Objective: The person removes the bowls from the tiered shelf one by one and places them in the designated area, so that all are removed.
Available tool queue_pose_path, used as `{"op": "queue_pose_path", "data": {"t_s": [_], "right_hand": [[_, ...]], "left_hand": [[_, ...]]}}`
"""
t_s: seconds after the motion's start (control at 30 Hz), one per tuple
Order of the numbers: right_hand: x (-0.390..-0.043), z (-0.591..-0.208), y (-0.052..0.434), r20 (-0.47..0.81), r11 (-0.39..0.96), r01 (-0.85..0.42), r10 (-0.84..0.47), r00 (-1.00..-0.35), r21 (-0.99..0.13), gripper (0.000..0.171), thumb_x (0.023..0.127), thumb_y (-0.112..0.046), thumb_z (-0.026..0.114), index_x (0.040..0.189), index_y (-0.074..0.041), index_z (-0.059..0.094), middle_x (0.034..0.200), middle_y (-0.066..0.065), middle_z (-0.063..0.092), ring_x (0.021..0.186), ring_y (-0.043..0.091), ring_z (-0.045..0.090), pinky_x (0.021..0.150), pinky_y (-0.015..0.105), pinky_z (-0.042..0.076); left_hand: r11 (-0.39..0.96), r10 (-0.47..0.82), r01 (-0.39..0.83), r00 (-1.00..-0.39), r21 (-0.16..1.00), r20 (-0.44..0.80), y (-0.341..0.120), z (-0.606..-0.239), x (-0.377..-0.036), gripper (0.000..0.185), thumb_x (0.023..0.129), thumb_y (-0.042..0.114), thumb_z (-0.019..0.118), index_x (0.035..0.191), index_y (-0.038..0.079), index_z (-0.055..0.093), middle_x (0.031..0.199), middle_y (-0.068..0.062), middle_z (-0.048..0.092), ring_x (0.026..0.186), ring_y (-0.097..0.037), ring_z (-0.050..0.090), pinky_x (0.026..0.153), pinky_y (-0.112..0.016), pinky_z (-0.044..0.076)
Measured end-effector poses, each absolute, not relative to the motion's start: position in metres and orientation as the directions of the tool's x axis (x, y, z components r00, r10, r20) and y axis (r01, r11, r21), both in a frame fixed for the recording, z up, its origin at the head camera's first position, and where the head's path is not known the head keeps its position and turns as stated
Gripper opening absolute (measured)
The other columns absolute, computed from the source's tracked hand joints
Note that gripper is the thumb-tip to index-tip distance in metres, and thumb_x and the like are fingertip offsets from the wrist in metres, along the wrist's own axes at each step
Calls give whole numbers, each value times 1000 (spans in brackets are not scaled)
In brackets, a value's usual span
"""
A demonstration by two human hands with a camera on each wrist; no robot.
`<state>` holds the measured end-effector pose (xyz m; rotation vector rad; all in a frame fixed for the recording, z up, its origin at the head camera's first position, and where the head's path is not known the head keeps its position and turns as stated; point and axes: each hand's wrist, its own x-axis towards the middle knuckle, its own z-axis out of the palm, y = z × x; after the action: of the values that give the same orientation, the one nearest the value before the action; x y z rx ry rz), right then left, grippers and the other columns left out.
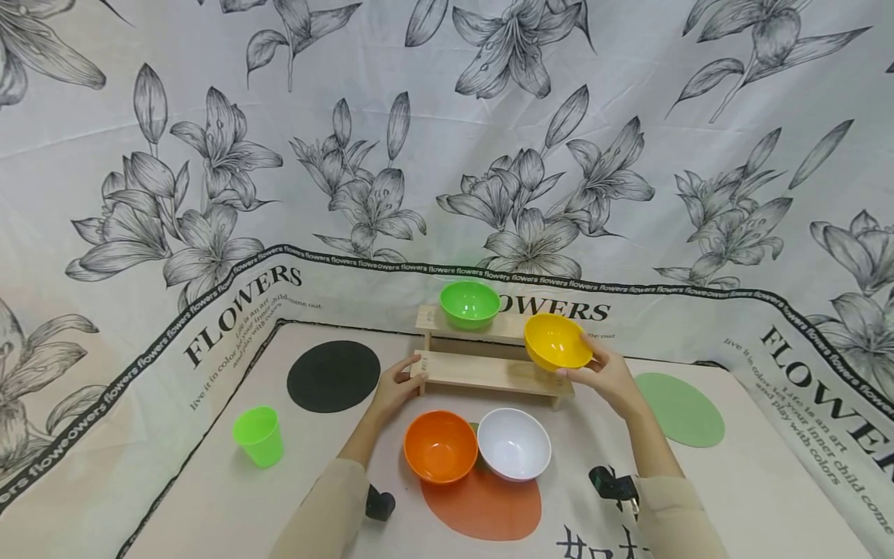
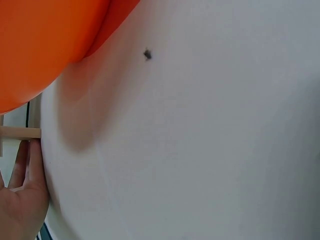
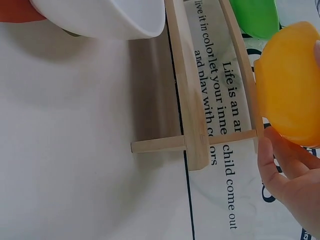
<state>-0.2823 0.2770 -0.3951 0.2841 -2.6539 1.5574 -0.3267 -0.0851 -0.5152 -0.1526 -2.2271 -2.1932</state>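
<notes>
A yellow bowl point(image 1: 556, 342) is held at its right side by my right hand point(image 1: 606, 380), tilted above the right end of a two-tier wooden shelf point(image 1: 489, 373). In the right wrist view, the fingers lie under and against the yellow bowl point(image 3: 290, 85). My left hand point(image 1: 396, 386) grips the left end of the shelf's lower tier; in the left wrist view its fingers point(image 2: 36, 165) reach the wooden leg. A green bowl point(image 1: 469, 304) sits on the upper tier, left of the yellow one. Before the shelf stand an orange bowl point(image 1: 441, 447) and a white bowl point(image 1: 514, 444), side by side.
A light green cup point(image 1: 258, 436) stands at the left of the table. Flat round patches show on the cloth: black point(image 1: 333, 376), pale green point(image 1: 680, 410) and orange-red point(image 1: 482, 508). A flower-printed curtain point(image 1: 377, 287) rises close behind the shelf.
</notes>
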Motion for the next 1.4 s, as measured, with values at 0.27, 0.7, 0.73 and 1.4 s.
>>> {"op": "queue_pose_path", "data": {"t_s": [0.27,0.7,0.73,1.4], "right_hand": [[-274,-395,278,150,476,-204,-150,-977,-855,88,83,-18,72,149,1,17,151,24,22,129,44,37,104,49,35],[-262,-401,281,138,500,-195,-150,-979,-844,88,82,-22,74,148,-1,20,151,25,22,129,46,36,103,52,34],[-261,-401,281,141,500,-199,-152,-978,-843,88,82,-22,74,148,0,21,150,25,23,128,46,36,103,52,35],[-233,-413,291,179,485,-251,-189,-965,-838,85,80,-13,74,146,3,24,148,27,27,125,46,40,87,11,43]], "left_hand": [[26,49,61,-997,998,59,-84,-514,-326,49,88,12,67,134,5,53,102,-22,63,84,-16,60,76,-30,56],[13,44,62,-997,998,61,-84,-514,-326,48,88,11,67,133,5,54,98,-20,64,80,-15,59,75,-31,57],[8,45,61,-997,998,61,-84,-514,-326,48,87,11,67,133,5,54,98,-20,64,80,-14,59,75,-30,57],[1,47,75,-996,997,75,-84,-515,-326,48,87,10,67,132,3,53,96,-20,64,81,-15,59,78,-34,56]]}}
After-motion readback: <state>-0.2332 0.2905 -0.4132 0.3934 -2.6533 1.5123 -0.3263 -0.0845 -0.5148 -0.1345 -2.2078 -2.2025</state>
